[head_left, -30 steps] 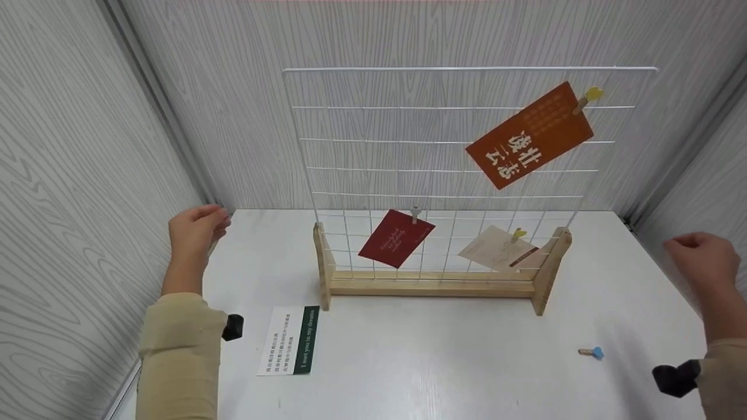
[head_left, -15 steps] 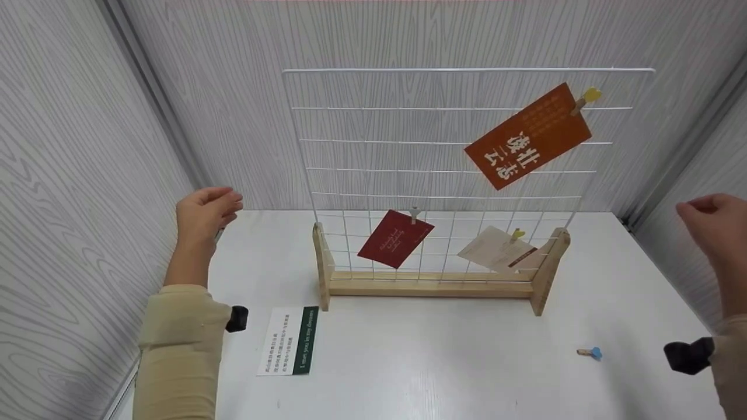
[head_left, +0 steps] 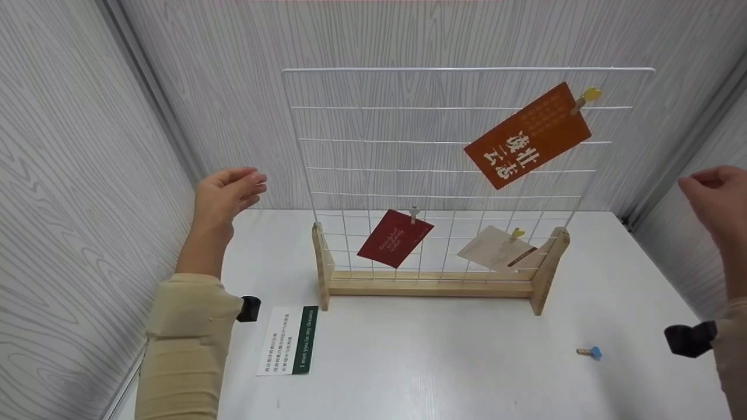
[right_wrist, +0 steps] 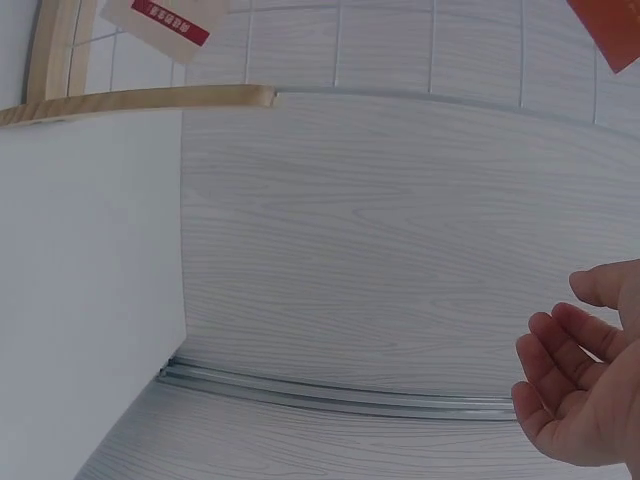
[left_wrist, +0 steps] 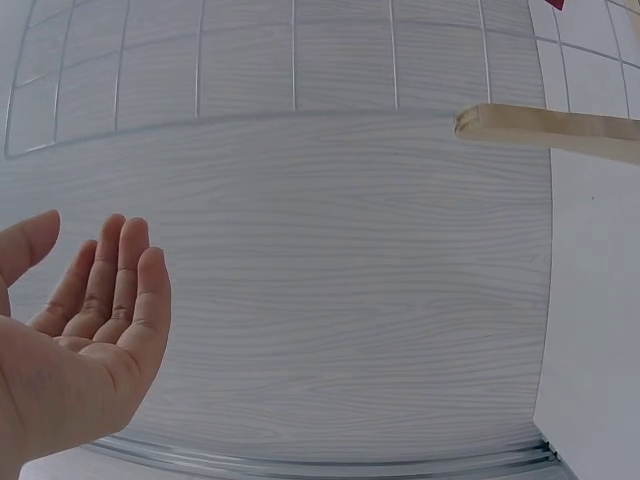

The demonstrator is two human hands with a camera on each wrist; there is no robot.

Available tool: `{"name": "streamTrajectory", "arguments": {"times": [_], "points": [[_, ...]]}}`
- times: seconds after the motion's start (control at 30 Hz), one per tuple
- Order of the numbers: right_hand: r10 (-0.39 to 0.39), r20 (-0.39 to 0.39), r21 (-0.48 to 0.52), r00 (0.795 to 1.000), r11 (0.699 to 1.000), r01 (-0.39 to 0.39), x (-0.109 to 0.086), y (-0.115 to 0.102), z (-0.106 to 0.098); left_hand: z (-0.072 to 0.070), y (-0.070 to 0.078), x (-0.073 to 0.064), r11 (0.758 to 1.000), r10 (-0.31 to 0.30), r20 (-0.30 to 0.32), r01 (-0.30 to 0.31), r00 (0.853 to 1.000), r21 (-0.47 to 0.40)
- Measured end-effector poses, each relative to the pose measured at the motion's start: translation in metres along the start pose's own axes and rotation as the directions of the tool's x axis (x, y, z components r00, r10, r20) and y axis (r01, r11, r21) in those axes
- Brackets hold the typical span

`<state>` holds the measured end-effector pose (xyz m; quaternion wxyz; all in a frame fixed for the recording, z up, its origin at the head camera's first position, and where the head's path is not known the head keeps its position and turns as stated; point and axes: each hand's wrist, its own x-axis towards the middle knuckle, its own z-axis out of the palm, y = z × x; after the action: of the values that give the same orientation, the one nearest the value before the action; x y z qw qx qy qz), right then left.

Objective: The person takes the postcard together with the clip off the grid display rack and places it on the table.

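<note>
My left hand (head_left: pixel 224 195) is raised left of the white wire grid rack (head_left: pixel 467 70). The left wrist view shows its palm bare, the fingers (left_wrist: pixel 125 270) loosely bent and apart from the thumb. On the other side my right hand (head_left: pixel 719 201) hangs in the air right of the rack, partly cut off by the head view's edge. Its fingers (right_wrist: pixel 545 370) are relaxed and hold nothing. Clipped to the grid are an orange card (head_left: pixel 528 137) at upper right, a dark red card (head_left: pixel 397 238) low down, and a cream card (head_left: pixel 493 248) at lower right.
A white and green card (head_left: pixel 289 340) lies on the white table (head_left: pixel 432 356) at front left. Toward the front right lies a small clothespin (head_left: pixel 589 352) with a blue end. The rack's wooden base (head_left: pixel 432 287) stands mid-table. Grey wood-grain panels (head_left: pixel 64 146) enclose the sides and back.
Both hands have risen. The left hand has also moved right, toward the rack, while the right hand has shifted slightly outward. The rack, cards and clothespin stay put.
</note>
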<state>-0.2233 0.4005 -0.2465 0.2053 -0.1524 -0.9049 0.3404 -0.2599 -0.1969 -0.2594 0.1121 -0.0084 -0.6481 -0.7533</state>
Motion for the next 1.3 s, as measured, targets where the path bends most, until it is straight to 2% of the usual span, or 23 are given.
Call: {"name": "streamTrajectory", "arguments": {"times": [0.13,0.33,0.57,0.83,1.07,1.17,1.3], "points": [[-0.012,-0.032,0.006,0.999,1.0,0.012,0.002,-0.012,-0.002,0.01,0.001,0.002,1.0,0.006,0.014,-0.005,1.0,-0.01],[-0.034,-0.037,0.006,0.999,0.999,0.034,0.004,-0.024,-0.004,0.027,0.002,0.004,1.0,0.019,0.053,-0.019,0.998,-0.01],[-0.01,-0.057,-0.014,0.998,1.0,0.009,0.007,-0.036,0.0,0.047,0.002,0.007,0.998,0.055,0.09,-0.057,0.994,0.017],[-0.035,-0.072,0.043,0.997,0.998,0.038,0.01,-0.049,-0.001,0.074,0.0,0.009,0.99,0.1,0.15,-0.114,0.984,0.082],[-0.057,-0.101,0.111,0.993,0.991,0.068,0.014,-0.064,-0.001,0.099,-0.002,0.008,0.987,0.092,0.209,-0.116,0.974,0.108],[-0.054,-0.108,0.111,0.993,0.992,0.066,0.015,-0.074,-0.001,0.109,-0.003,0.008,0.989,0.09,0.223,-0.114,0.971,0.099],[-0.082,-0.142,0.171,0.986,0.979,0.107,0.016,-0.083,0.002,0.122,-0.006,0.009,0.991,0.083,0.242,-0.106,0.967,0.083]]}}
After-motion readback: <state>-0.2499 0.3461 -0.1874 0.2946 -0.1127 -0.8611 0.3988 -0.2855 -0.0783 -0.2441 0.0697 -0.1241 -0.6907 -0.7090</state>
